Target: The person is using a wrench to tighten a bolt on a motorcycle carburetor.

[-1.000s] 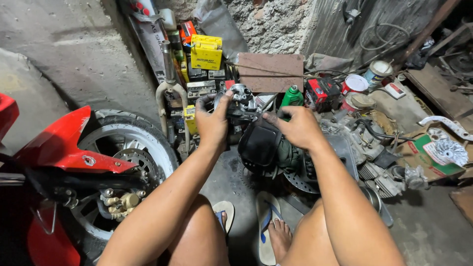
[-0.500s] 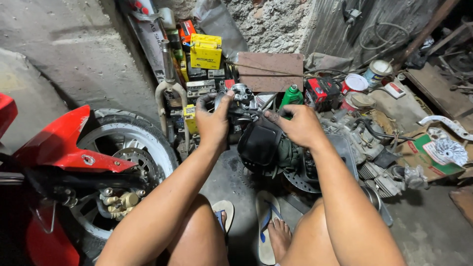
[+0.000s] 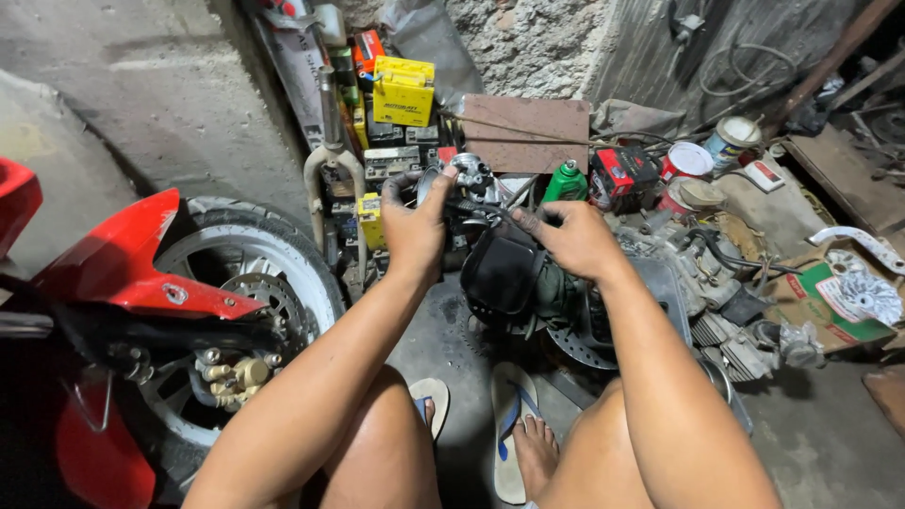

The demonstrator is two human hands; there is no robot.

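I sit low, knees apart, both arms stretched forward. My left hand [image 3: 415,226] grips a small metal carburettor-like part [image 3: 468,179] held up in front of me. My right hand [image 3: 566,238] pinches a thin dark cable or tool against the same part from the right. Just below the hands hangs a black rubber piece [image 3: 500,273], over a greasy engine block [image 3: 566,302] with a brake disc [image 3: 580,349] on the ground.
A red motorcycle front with wheel [image 3: 236,283], fender [image 3: 141,264] and gold brake caliper [image 3: 231,375] stands at my left. Yellow battery boxes [image 3: 403,91], a green bottle [image 3: 564,182], a red battery [image 3: 622,172], cans [image 3: 686,160] and engine parts [image 3: 745,330] crowd the wall. Sandals [image 3: 509,424] lie at my feet.
Both hands stay on the metal part; the fingers have shifted only slightly. Nothing else has moved.
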